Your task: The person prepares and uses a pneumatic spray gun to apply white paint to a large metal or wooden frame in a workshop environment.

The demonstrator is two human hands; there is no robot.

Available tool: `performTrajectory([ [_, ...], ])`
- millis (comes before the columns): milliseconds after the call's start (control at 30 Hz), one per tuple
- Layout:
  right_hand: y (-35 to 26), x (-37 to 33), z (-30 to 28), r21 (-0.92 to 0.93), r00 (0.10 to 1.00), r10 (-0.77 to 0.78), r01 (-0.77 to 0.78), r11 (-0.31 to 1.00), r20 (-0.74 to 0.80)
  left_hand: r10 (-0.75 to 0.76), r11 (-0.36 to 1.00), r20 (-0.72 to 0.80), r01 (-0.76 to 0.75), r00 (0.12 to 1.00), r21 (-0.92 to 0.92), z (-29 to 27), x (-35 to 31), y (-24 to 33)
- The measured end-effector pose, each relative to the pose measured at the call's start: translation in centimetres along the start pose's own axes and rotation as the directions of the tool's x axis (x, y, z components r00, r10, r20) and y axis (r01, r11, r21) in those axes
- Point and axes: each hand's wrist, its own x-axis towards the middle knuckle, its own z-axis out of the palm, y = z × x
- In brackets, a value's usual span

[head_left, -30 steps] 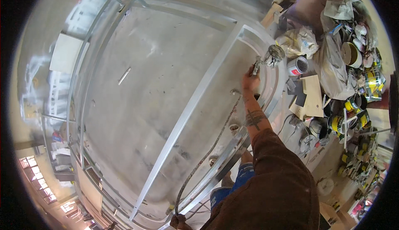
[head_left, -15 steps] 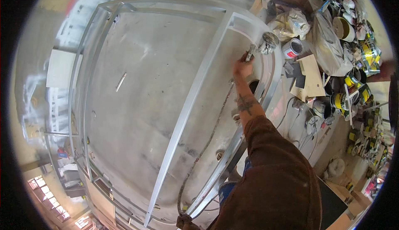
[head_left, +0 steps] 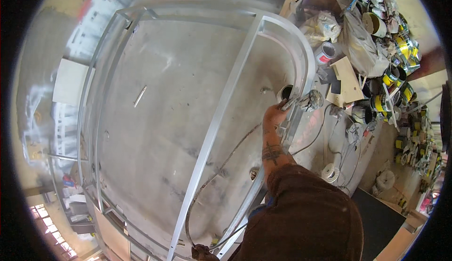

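Observation:
My right hand [head_left: 274, 115] is closed round a spray gun [head_left: 292, 101] with a paint-smeared cup [head_left: 311, 100] on it. The gun is over the right side of a large silver-grey metal frame [head_left: 217, 115], just below its rounded corner [head_left: 308, 56]. At the lower edge my left hand [head_left: 203, 252], dark and partly cut off, appears closed on a thin hose [head_left: 202, 188]. This hose curves across the floor inside the frame toward my right forearm. An open round can [head_left: 285, 93] with a dark inside stands beside my right hand.
Right of the frame are a paint can [head_left: 325, 53], wooden boards [head_left: 347, 79], plastic bags [head_left: 360, 44] and several black-and-yellow cans [head_left: 379, 103]. Cables [head_left: 325, 129] trail on the floor there. A white panel [head_left: 70, 79] stands beyond the frame's left side.
My right hand has brought the spray gun nearer to me along the frame's right side. The hose has bowed left, and my left hand has shifted slightly left.

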Motion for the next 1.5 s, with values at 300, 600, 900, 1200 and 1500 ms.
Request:
performTrajectory([
  [300,-3.9,6.9,3.8,-0.017,0.994,-0.053,0.055,0.998,0.1,-0.031,0.999,0.0,0.031,1.0,-0.018,3.2,-2.2,1.0],
  [600,-11.6,20.0,8.0,0.421,0.798,-0.474,0.31,0.853,0.373,-0.042,0.994,0.055,0.047,0.998,-0.102,13.4,-5.5,3.8],
  [900,-19.4,34.0,12.3,0.567,0.711,-0.602,0.344,0.749,0.364,-0.155,0.987,0.214,0.144,0.964,0.069,21.8,-7.3,13.0],
  [1200,-27.7,27.3,17.7,0.39,0.756,-0.22,-0.051,0.919,0.616,-0.04,0.995,0.134,0.027,0.99,0.099,18.9,-8.1,11.5],
  [1500,-25.9,28.1,14.2,0.192,0.956,0.039,-0.098,0.976,0.289,-0.002,0.999,-0.007,0.002,1.0,-0.037,16.4,-5.5,8.3],
])
